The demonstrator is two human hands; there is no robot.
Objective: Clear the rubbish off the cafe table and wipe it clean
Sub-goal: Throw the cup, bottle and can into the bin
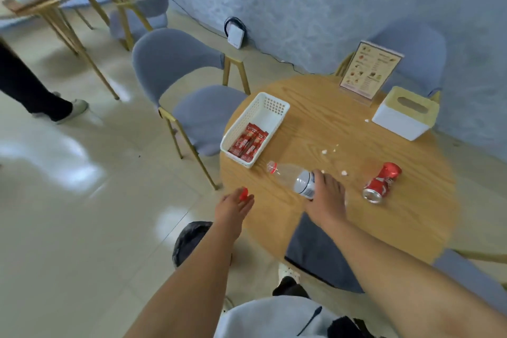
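The right hand (pixel 326 197) is on the round wooden table (pixel 411 217) and its fingers curl around the bottom end of a clear plastic bottle (pixel 293 178). The bottle lies on its side. Its long axis runs from about 4 o'clock to 10 o'clock, and the open neck with a red ring points to 10 o'clock, toward the white basket (pixel 256 129). The left hand (pixel 233 208) is at the table's edge at about 9 o'clock from the right hand and pinches a small red cap (pixel 243 195) at the fingertips.

At 3 o'clock from the right hand, a crushed red can (pixel 382 182) lies on its side, well apart from the bottle. Its long axis goes from 7 o'clock to 1 o'clock, with the open top toward 7 o'clock. Small white crumbs (pixel 333 149) are scattered between bottle and can.

The basket holds red sachets (pixel 248 144) at its near end. A dark cloth (pixel 318 252) lies on the table's near edge, partly under the right forearm. At 1 o'clock, on the far side, stand a menu card (pixel 369 71) and a white tissue box (pixel 406 112). A dark bin (pixel 189 241) is on the floor under the left forearm.
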